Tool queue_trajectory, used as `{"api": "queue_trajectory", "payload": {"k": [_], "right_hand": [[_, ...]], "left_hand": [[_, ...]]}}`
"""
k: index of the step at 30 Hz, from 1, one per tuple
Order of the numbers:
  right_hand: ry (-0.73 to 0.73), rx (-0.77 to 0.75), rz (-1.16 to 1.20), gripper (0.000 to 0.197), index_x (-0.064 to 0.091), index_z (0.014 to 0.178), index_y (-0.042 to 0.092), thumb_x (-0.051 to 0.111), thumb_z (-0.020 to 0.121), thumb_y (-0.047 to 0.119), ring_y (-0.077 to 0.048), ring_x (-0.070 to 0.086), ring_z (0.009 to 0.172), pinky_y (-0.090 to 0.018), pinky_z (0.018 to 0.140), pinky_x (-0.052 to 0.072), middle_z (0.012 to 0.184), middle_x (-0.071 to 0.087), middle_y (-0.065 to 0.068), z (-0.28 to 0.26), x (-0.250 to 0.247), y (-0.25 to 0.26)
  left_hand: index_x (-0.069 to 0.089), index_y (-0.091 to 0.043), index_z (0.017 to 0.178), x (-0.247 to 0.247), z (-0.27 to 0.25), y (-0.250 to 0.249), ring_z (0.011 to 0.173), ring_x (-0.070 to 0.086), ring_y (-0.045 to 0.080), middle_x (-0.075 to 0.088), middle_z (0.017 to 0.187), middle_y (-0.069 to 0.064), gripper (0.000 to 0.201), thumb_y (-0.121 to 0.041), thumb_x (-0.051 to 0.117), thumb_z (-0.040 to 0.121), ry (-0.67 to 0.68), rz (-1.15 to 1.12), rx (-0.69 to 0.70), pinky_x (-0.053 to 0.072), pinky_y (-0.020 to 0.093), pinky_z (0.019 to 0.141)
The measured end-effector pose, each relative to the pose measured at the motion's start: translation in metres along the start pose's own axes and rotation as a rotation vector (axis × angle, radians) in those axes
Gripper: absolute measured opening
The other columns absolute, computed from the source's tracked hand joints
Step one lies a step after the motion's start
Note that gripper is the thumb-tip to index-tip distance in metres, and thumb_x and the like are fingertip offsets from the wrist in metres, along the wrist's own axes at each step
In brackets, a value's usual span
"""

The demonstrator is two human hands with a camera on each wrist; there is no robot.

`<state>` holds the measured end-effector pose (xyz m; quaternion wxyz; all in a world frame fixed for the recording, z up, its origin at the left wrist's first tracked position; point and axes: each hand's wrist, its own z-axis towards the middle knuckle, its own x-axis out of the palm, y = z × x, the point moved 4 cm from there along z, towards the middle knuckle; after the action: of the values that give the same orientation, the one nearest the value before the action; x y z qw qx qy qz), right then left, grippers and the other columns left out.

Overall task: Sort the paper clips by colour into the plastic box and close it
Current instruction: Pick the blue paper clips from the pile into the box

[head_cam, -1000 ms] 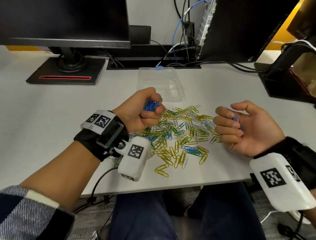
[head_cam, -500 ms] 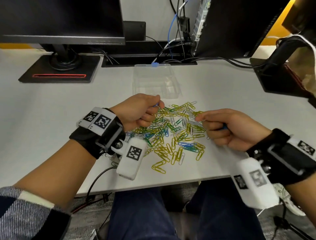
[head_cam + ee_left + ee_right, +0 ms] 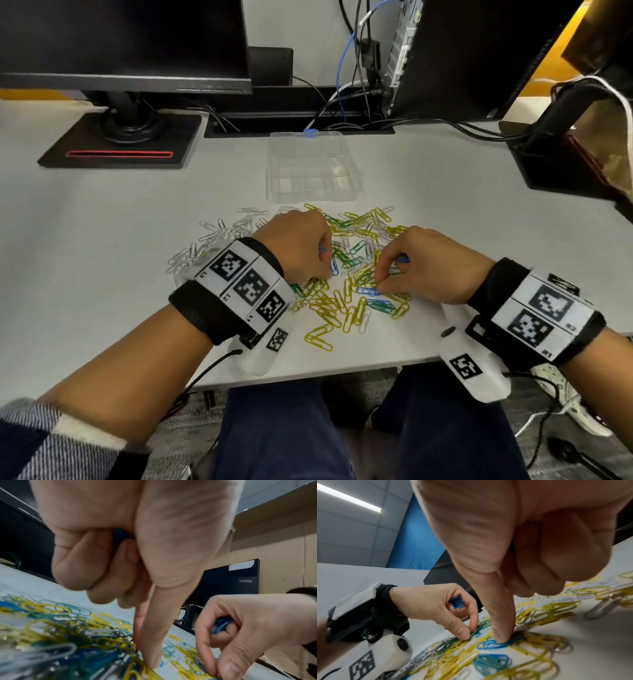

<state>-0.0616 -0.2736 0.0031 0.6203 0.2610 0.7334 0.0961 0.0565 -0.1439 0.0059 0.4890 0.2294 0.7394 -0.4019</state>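
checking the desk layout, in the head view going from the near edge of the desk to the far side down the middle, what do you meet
yellow paper clips at the near edge → left hand and right hand picking blue paper clips from the mixed pile → clear plastic box, open → cable slot with a blue cable.

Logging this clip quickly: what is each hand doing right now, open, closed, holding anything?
Left hand: closed round a bunch of blue clips, fingertips down in the pile.
Right hand: holds blue clips, pinching another blue clip.
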Motion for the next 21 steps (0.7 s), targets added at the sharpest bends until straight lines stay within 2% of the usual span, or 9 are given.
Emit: {"api": "queue_trajectory", "payload": {"k": [3, 5, 8, 11, 17, 21], "right_hand": [[0.01, -0.005, -0.011, 0.004, 0.075, 0.075, 0.024, 0.077, 0.078, 0.025, -0.009, 0.06, 0.083, -0.024, 0.08, 0.046, 0.083, 0.069, 0.007, 0.002, 0.001, 0.001], [0.01, -0.01, -0.022, 0.005, 0.074, 0.075, 0.024, 0.076, 0.079, 0.025, -0.009, 0.06, 0.085, -0.021, 0.079, 0.046, 0.085, 0.069, 0.007, 0.002, 0.001, 0.001], [0.0, -0.019, -0.022, 0.004, 0.075, 0.077, 0.022, 0.073, 0.081, 0.024, -0.006, 0.059, 0.082, -0.006, 0.07, 0.041, 0.084, 0.068, 0.01, 0.002, 0.002, 0.0], [-0.008, -0.033, -0.013, 0.006, 0.074, 0.077, 0.02, 0.072, 0.082, 0.021, -0.003, 0.057, 0.079, -0.001, 0.065, 0.036, 0.082, 0.067, 0.01, 0.0, 0.001, 0.0], [-0.018, -0.025, 0.041, 0.01, 0.073, 0.075, 0.018, 0.068, 0.084, 0.018, 0.003, 0.057, 0.078, -0.002, 0.066, 0.039, 0.076, 0.068, 0.011, -0.003, 0.0, -0.002], [0.0, -0.013, 0.038, 0.01, 0.071, 0.074, 0.019, 0.067, 0.084, 0.02, 0.005, 0.055, 0.068, -0.009, 0.062, 0.04, 0.069, 0.063, 0.012, -0.006, 0.001, 0.0]], "left_hand": [[0.071, -0.021, 0.079, -0.002, 0.001, 0.002, 0.077, 0.057, 0.013, 0.064, 0.085, -0.007, 0.016, -0.028, 0.082, 0.071, 0.007, 0.023, 0.0, 0.035, 0.02, 0.054], [0.071, -0.022, 0.08, -0.005, 0.0, 0.003, 0.077, 0.058, 0.014, 0.063, 0.085, -0.007, 0.017, -0.027, 0.083, 0.07, 0.008, 0.023, -0.007, 0.038, 0.023, 0.056], [0.07, -0.024, 0.082, -0.01, 0.0, 0.005, 0.077, 0.058, 0.015, 0.06, 0.086, -0.006, 0.017, -0.027, 0.082, 0.071, 0.002, 0.017, -0.003, 0.04, 0.023, 0.06], [0.068, -0.027, 0.086, -0.013, 0.0, 0.005, 0.067, 0.05, 0.009, 0.051, 0.08, -0.008, 0.021, -0.028, 0.082, 0.071, -0.021, 0.014, 0.008, 0.034, 0.021, 0.052], [0.068, -0.027, 0.091, -0.009, 0.003, -0.004, 0.062, 0.041, 0.005, 0.042, 0.073, -0.011, 0.021, -0.029, 0.08, 0.074, 0.011, 0.033, 0.072, 0.028, 0.021, 0.05], [0.068, -0.027, 0.09, -0.005, 0.007, -0.005, 0.07, 0.048, 0.013, 0.044, 0.076, -0.011, 0.022, -0.03, 0.081, 0.073, 0.022, 0.037, 0.075, 0.031, 0.023, 0.052]]}}
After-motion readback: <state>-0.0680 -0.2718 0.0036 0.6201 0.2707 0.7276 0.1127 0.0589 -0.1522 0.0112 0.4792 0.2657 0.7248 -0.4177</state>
